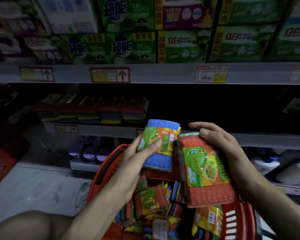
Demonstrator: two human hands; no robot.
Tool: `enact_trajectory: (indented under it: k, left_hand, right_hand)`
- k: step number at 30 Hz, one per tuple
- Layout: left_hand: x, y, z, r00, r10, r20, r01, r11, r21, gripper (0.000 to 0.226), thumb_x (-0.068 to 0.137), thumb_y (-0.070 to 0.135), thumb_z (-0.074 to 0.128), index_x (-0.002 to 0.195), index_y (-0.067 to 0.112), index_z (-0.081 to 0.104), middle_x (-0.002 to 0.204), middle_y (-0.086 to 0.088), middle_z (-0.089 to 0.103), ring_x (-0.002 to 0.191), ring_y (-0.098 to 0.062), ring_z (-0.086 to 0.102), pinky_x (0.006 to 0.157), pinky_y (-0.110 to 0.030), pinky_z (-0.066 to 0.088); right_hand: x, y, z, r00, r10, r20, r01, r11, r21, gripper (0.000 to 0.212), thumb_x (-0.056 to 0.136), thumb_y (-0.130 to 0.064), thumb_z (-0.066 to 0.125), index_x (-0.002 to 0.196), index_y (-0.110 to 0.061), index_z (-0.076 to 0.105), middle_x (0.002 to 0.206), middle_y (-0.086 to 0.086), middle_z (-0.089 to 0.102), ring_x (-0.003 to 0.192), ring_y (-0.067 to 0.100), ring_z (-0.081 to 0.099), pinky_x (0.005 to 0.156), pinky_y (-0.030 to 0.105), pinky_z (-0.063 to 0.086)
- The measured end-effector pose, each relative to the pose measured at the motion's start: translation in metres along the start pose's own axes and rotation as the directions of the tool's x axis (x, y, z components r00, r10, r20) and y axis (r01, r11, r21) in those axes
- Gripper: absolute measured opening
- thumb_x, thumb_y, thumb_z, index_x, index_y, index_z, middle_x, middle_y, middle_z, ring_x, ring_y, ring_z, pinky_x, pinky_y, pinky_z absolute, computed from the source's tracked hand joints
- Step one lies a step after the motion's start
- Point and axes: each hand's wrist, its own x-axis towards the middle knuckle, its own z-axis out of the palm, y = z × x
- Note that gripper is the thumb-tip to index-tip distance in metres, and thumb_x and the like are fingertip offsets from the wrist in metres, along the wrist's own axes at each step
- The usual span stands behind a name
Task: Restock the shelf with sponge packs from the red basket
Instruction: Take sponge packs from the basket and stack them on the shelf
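Above the red plastic basket (111, 163), the left hand (133, 161) grips a blue sponge pack (160, 163); the right hand (222, 149) clasps a red sponge pack (210, 193).

Dim store aisle, green printed boxes (133, 47) across the top, grey shelf edge (163, 73) with price tags (210, 74) below them, pale floor (33, 184) at lower left.

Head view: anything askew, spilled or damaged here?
Nothing spilled or visibly damaged. The loose sponge packs in the red plastic basket lie jumbled at all angles, unlike the neat stacked sponge packs on the grey shelf. Right of them the shelf is too dark to judge.
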Motion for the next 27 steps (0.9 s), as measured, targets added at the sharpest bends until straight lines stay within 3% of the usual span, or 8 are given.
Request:
enact_trajectory:
  k: [3,7,13,15,18,22,24,27]
  left_hand:
    - [0.011,0.002,-0.005,0.993,0.1,-0.068,-0.1,0.995,0.006,0.05,0.087,0.051,0.076,0.134,0.046,0.059,0.131,0.01,0.07,0.126,-0.017,0.064,0.115,-0.053,0.04]
    - [0.024,0.007,0.001,0.967,0.221,-0.125,-0.221,0.975,0.013,0.055,0.088,0.05,0.075,0.139,0.042,0.055,0.13,0.006,0.071,0.122,-0.021,0.067,0.11,-0.055,0.045]
    - [0.042,0.007,0.009,0.954,0.269,-0.129,-0.26,0.962,0.088,0.06,0.081,0.044,0.057,0.14,0.054,0.052,0.142,-0.008,0.056,0.13,-0.026,0.058,0.111,-0.058,0.042]
    - [0.046,0.004,0.008,0.953,0.279,-0.118,-0.269,0.958,0.096,0.063,0.079,0.041,0.057,0.141,0.05,0.052,0.143,-0.006,0.057,0.128,-0.021,0.06,0.109,-0.048,0.047]
    - [0.046,-0.002,0.012,0.934,0.291,-0.209,-0.287,0.957,0.047,0.04,0.092,0.018,0.071,0.129,0.023,0.058,0.124,-0.002,0.071,0.118,-0.017,0.067,0.089,-0.022,0.055]
    - [0.047,-0.01,0.017,0.905,0.337,-0.258,-0.313,0.941,0.131,0.024,0.09,0.029,0.078,0.111,0.024,0.066,0.112,0.002,0.075,0.109,-0.013,0.07,0.09,-0.031,0.057]
    - [0.048,-0.011,0.018,0.887,0.361,-0.288,-0.315,0.929,0.194,0.023,0.09,0.036,0.077,0.111,0.03,0.07,0.111,0.006,0.074,0.107,-0.01,0.07,0.091,-0.033,0.057]
    - [0.052,-0.01,0.018,0.857,0.359,-0.37,-0.262,0.922,0.286,0.031,0.092,0.042,0.072,0.121,0.033,0.072,0.122,0.007,0.063,0.11,-0.006,0.064,0.093,-0.025,0.053]
  right_hand:
    - [-0.002,0.004,0.003,0.997,-0.058,-0.057,0.051,0.992,-0.119,0.044,0.078,-0.045,0.069,0.121,-0.035,0.068,0.102,0.0,0.075,0.083,0.024,0.077,0.062,0.027,0.059]
    - [-0.009,0.017,0.016,0.998,-0.067,-0.017,0.06,0.962,-0.267,0.067,0.072,-0.058,0.075,0.136,-0.047,0.057,0.117,-0.024,0.067,0.097,0.004,0.073,0.073,0.021,0.06]
    - [-0.016,0.026,0.037,0.996,0.006,0.092,0.015,0.975,-0.221,0.067,0.084,-0.039,0.08,0.141,-0.046,0.047,0.111,-0.046,0.063,0.098,-0.018,0.065,0.076,0.002,0.049]
    - [-0.015,0.029,0.038,0.995,0.028,0.093,-0.014,0.988,-0.153,0.069,0.079,-0.038,0.078,0.141,-0.045,0.048,0.109,-0.042,0.067,0.098,-0.009,0.07,0.077,0.009,0.054]
    - [-0.01,0.033,0.038,0.998,0.052,0.038,-0.051,0.998,-0.039,0.069,0.075,-0.04,0.077,0.138,-0.05,0.051,0.118,-0.026,0.071,0.102,0.015,0.075,0.082,0.03,0.062]
    - [0.001,0.049,0.037,0.996,0.068,-0.053,-0.066,0.997,0.038,0.067,0.069,-0.048,0.083,0.13,-0.044,0.056,0.128,-0.01,0.069,0.107,0.024,0.073,0.093,0.051,0.058]
    - [0.006,0.054,0.038,0.995,0.062,-0.076,-0.059,0.997,0.048,0.061,0.071,-0.045,0.082,0.127,-0.042,0.057,0.126,-0.007,0.07,0.104,0.025,0.074,0.09,0.052,0.06]
    - [0.014,0.057,0.04,0.995,-0.034,-0.097,0.027,0.997,-0.074,0.069,0.073,-0.051,0.079,0.136,-0.045,0.053,0.132,-0.025,0.062,0.12,0.007,0.065,0.088,0.035,0.061]
